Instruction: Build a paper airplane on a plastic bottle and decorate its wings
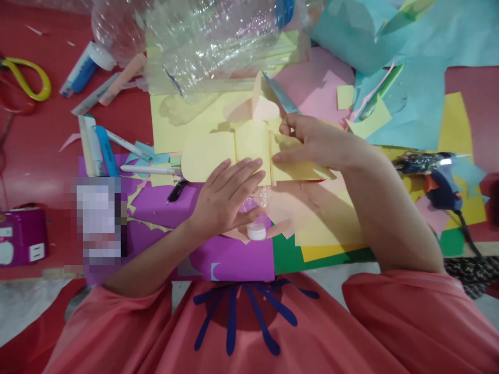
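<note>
A paper model shaped like an airplane, with wide yellow wings (210, 153) and a pale pink tail (255, 108), lies in the middle. It is wrapped around a clear plastic bottle whose white cap (256, 231) points toward me. My left hand (230, 197) lies with fingers spread over the lower edge of the left wing and the yellow body (252, 140). At the right wing (300, 158), my right hand (307, 137) has its thumb and curled fingers closed on the paper.
Crumpled clear plastic (218, 41) lies behind. Yellow-handled scissors (33, 78), glue sticks and markers (106, 150) are at left. A blurred phone-like item (99, 221) rests on purple sheets (241, 259). At right are a glue gun (442, 189) with a cord and colored paper scraps.
</note>
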`<state>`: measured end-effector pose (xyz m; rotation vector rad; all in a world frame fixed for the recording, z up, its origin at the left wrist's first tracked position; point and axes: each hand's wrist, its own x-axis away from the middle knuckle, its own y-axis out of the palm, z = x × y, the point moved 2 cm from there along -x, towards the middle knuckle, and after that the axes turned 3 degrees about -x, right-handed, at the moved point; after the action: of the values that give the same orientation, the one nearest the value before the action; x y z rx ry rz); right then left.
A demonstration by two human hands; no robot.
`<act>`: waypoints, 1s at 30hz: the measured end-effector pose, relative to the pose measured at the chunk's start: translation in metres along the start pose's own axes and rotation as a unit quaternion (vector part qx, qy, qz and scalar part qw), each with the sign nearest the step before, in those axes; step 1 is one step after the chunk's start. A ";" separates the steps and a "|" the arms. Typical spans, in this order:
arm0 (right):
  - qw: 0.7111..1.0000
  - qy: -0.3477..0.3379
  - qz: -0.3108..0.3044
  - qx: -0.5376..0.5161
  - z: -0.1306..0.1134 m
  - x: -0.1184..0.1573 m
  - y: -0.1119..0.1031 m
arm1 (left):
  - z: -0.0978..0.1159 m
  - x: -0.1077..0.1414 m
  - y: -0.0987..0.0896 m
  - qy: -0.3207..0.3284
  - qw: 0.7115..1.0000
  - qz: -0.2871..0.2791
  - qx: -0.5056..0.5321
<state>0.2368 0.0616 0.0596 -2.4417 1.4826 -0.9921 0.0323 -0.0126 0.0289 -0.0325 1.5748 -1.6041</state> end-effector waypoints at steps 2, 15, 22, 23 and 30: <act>1.000 -0.005 -0.005 -0.001 0.000 0.001 0.000 | 0.000 0.000 0.000 0.003 1.000 0.000 0.004; 0.999 0.014 0.013 0.035 0.004 0.001 -0.004 | -0.001 -0.002 -0.001 0.004 1.000 -0.003 -0.005; 0.998 -0.010 -0.025 0.052 0.001 0.001 -0.003 | -0.001 -0.003 -0.002 0.007 1.000 0.008 -0.017; 0.998 -0.013 -0.016 0.064 0.001 0.001 -0.003 | -0.001 -0.003 -0.001 0.006 1.000 0.007 -0.013; 0.994 -0.018 -0.005 0.105 -0.001 0.002 -0.003 | -0.002 -0.003 -0.001 0.005 1.000 -0.004 0.015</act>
<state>0.2388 0.0619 0.0625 -2.3081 1.2858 -1.0409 0.0325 -0.0098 0.0312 -0.0151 1.5598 -1.6368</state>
